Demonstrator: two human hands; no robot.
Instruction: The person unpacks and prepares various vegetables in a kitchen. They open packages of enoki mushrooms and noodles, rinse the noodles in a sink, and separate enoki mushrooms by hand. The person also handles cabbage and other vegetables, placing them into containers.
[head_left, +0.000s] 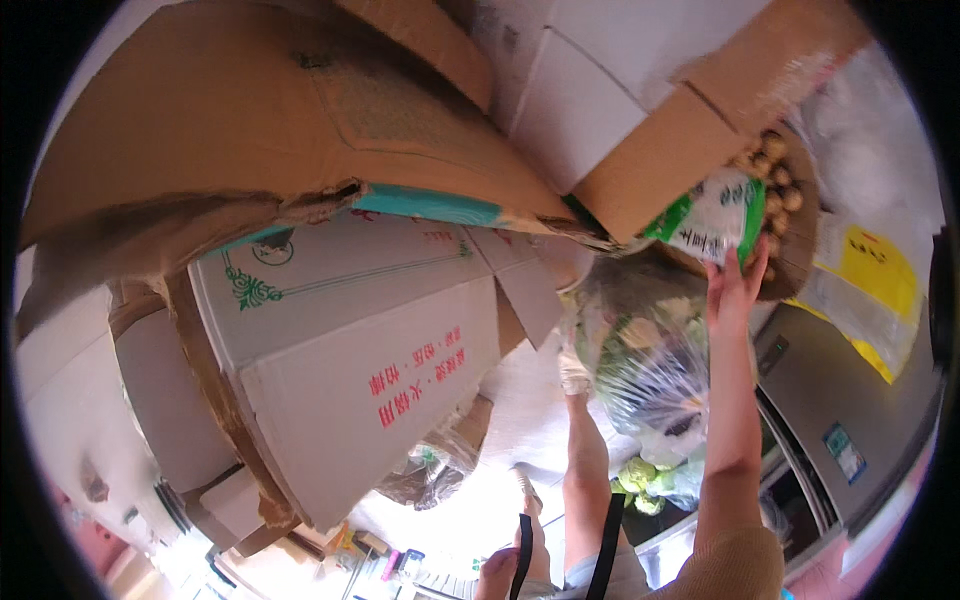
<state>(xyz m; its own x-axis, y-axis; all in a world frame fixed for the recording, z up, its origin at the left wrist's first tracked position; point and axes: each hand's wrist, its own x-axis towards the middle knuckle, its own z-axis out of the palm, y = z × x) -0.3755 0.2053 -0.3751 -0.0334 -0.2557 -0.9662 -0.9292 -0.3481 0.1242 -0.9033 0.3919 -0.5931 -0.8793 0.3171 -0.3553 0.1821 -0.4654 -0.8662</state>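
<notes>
My right hand (735, 289) reaches out at the right and grips the lower corner of a green-and-white printed plastic bag (716, 214) between its fingers. The bag lies beside small round brown produce (780, 199) in an open cardboard box (799, 255); I cannot tell the kind. A brown box flap (667, 161) borders the bag on its left. Low in the view, what looks like my left hand (499, 566) hangs near my leg, partly cut off by the picture's edge. Its fingers are too unclear to read.
White cartons (360, 360) with red and green printing and a large brown cardboard box (225, 127) fill the left. A clear bag of vegetables (652, 360) stands below my right arm, near green cabbages (641, 480). A yellow-and-clear bag (874, 285) lies on a metal appliance (825, 390).
</notes>
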